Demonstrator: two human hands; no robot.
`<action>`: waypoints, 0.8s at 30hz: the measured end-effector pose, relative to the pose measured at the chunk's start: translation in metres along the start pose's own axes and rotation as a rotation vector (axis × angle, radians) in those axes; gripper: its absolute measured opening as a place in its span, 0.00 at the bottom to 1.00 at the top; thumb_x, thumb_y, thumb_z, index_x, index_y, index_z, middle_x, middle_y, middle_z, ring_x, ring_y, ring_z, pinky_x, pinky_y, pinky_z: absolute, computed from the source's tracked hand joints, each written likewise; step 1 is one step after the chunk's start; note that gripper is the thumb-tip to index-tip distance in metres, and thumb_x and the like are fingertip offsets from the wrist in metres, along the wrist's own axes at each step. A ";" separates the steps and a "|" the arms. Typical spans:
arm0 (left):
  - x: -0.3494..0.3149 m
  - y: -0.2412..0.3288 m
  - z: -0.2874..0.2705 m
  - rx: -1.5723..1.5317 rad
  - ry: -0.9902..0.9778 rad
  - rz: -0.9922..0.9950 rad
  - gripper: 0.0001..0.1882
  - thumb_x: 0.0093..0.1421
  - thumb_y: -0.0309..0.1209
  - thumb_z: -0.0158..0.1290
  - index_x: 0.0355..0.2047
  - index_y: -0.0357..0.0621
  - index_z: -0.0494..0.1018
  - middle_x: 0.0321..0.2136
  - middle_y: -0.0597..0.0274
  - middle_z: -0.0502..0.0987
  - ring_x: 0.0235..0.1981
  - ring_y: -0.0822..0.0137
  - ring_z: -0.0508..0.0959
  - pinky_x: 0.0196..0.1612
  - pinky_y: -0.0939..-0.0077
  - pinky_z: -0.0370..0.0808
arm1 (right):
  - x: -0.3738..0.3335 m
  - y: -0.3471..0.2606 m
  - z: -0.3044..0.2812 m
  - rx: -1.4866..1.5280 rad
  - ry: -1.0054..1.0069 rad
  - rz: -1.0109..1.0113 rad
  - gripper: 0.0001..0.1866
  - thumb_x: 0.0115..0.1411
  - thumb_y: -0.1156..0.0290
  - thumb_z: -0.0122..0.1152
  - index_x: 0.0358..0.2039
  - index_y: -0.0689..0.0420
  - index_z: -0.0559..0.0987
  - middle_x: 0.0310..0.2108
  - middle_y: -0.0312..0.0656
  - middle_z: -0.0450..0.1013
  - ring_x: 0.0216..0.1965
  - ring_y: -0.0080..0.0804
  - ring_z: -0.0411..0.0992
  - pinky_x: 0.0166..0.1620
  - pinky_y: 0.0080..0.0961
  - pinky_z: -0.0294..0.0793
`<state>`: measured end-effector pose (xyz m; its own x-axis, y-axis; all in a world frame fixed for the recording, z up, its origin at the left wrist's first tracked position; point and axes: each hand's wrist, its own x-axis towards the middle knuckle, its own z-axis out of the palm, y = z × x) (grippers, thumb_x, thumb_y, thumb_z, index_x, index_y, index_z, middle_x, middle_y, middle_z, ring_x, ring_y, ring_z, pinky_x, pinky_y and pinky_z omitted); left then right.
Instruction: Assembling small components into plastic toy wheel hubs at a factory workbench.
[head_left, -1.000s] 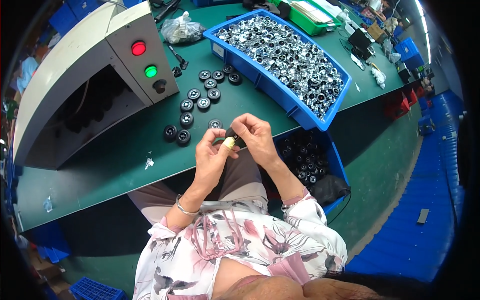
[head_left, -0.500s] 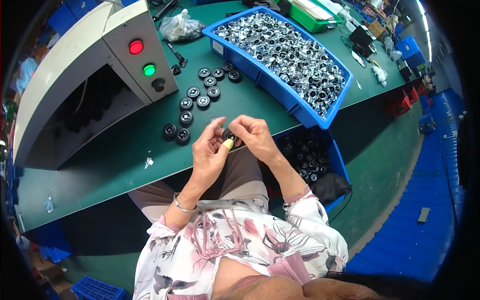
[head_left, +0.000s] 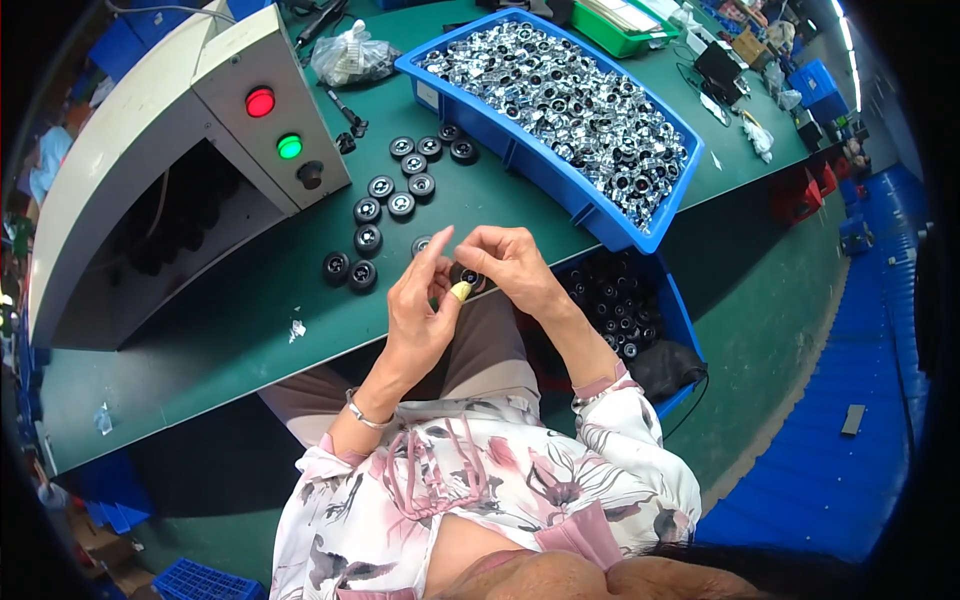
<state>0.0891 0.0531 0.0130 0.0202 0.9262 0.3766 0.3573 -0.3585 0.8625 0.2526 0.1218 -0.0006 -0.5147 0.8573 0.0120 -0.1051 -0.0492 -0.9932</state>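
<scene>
A small black wheel sits between my two hands, just above the table's front edge. My left hand holds it from the left, its thumb wearing a yellow cover and pressed to the wheel. From the right, my right hand closes on the same wheel with curled fingers, which partly hide it. Right behind my left fingertips lies another black wheel, partly covered. Several more black wheels lie loosely grouped on the green table beyond my hands.
A cream machine with red and green lights stands on the left. Behind my right hand, a blue bin holds many clear and black parts. Below the table edge, another blue bin contains black wheels. A plastic bag lies farther back.
The wheel in my hands has turned, so its dark round face now shows more. Both hands stay in nearly the same place. The whole view has shifted slightly.
</scene>
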 end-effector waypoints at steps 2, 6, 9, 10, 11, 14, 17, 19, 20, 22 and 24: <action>0.000 -0.007 0.003 -0.226 0.011 -0.172 0.29 0.54 0.10 0.51 0.58 0.37 0.71 0.35 0.61 0.75 0.30 0.76 0.74 0.34 0.81 0.74 | 0.003 -0.007 -0.006 0.008 -0.019 0.043 0.11 0.68 0.68 0.59 0.36 0.64 0.81 0.27 0.31 0.77 0.28 0.15 0.73 0.30 0.14 0.73; 0.013 -0.017 0.005 0.010 -0.006 -0.028 0.21 0.54 0.12 0.54 0.50 0.34 0.74 0.33 0.59 0.76 0.28 0.73 0.76 0.32 0.77 0.75 | 0.033 -0.010 -0.021 -0.610 0.341 -0.253 0.12 0.66 0.68 0.59 0.43 0.63 0.81 0.25 0.42 0.77 0.23 0.26 0.76 0.27 0.22 0.76; 0.023 -0.015 0.008 0.191 -0.031 0.073 0.17 0.55 0.16 0.57 0.46 0.32 0.75 0.32 0.51 0.74 0.26 0.60 0.76 0.31 0.71 0.74 | 0.069 -0.006 -0.024 -1.110 0.491 -0.520 0.14 0.63 0.69 0.61 0.46 0.63 0.77 0.28 0.52 0.78 0.27 0.51 0.78 0.30 0.40 0.79; 0.025 -0.017 0.008 0.194 -0.024 0.079 0.17 0.55 0.16 0.57 0.46 0.32 0.75 0.32 0.51 0.74 0.26 0.60 0.76 0.31 0.71 0.74 | 0.078 -0.009 -0.017 -1.184 0.481 -0.409 0.14 0.63 0.68 0.62 0.45 0.63 0.75 0.30 0.53 0.79 0.29 0.58 0.78 0.32 0.45 0.79; 0.026 -0.019 0.008 0.265 -0.019 0.107 0.16 0.55 0.16 0.57 0.46 0.32 0.74 0.32 0.51 0.75 0.27 0.57 0.77 0.32 0.68 0.74 | 0.091 -0.011 -0.015 -1.289 0.402 -0.221 0.15 0.63 0.65 0.62 0.43 0.62 0.73 0.29 0.54 0.79 0.32 0.56 0.79 0.33 0.46 0.79; 0.029 -0.018 0.010 0.317 -0.061 0.108 0.17 0.56 0.16 0.56 0.47 0.31 0.73 0.37 0.46 0.74 0.29 0.50 0.76 0.37 0.64 0.75 | 0.115 -0.004 -0.020 -1.426 0.353 -0.060 0.14 0.62 0.63 0.63 0.39 0.61 0.74 0.27 0.55 0.79 0.32 0.56 0.80 0.35 0.46 0.80; 0.026 -0.015 0.008 0.413 -0.039 0.121 0.19 0.56 0.16 0.53 0.49 0.29 0.71 0.39 0.41 0.72 0.39 0.40 0.77 0.41 0.54 0.76 | 0.107 -0.005 -0.021 -1.365 0.369 -0.075 0.16 0.61 0.61 0.64 0.38 0.62 0.76 0.28 0.57 0.79 0.33 0.56 0.80 0.36 0.48 0.80; 0.023 -0.014 0.000 0.315 0.006 0.057 0.20 0.59 0.17 0.53 0.52 0.28 0.70 0.42 0.45 0.72 0.37 0.49 0.80 0.40 0.61 0.78 | 0.090 -0.005 -0.018 -1.190 0.410 -0.244 0.19 0.57 0.61 0.69 0.42 0.61 0.78 0.29 0.49 0.79 0.29 0.46 0.80 0.33 0.39 0.79; 0.023 -0.017 -0.004 0.320 0.017 0.051 0.20 0.59 0.17 0.53 0.52 0.28 0.70 0.42 0.45 0.72 0.37 0.49 0.80 0.40 0.61 0.78 | 0.080 -0.005 -0.016 -1.189 0.398 -0.251 0.19 0.57 0.61 0.69 0.42 0.61 0.78 0.29 0.49 0.79 0.29 0.46 0.80 0.33 0.39 0.79; 0.018 -0.020 -0.005 -0.377 0.115 -0.251 0.19 0.64 0.20 0.53 0.55 0.29 0.70 0.43 0.53 0.75 0.35 0.65 0.80 0.37 0.71 0.78 | 0.045 -0.030 -0.005 -0.738 0.182 -0.449 0.20 0.52 0.65 0.74 0.42 0.61 0.78 0.28 0.41 0.74 0.26 0.33 0.74 0.31 0.29 0.74; 0.024 -0.017 -0.014 -0.744 -0.012 -0.337 0.19 0.68 0.30 0.55 0.55 0.30 0.72 0.41 0.62 0.78 0.35 0.76 0.76 0.38 0.79 0.75 | 0.020 -0.044 0.007 -0.663 0.119 -0.508 0.21 0.47 0.69 0.77 0.40 0.62 0.78 0.28 0.37 0.67 0.25 0.27 0.67 0.30 0.24 0.69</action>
<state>0.0701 0.0798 0.0127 0.0338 0.9978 0.0571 -0.3671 -0.0408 0.9293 0.2410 0.1376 0.0440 -0.4430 0.7438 0.5006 0.2407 0.6365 -0.7328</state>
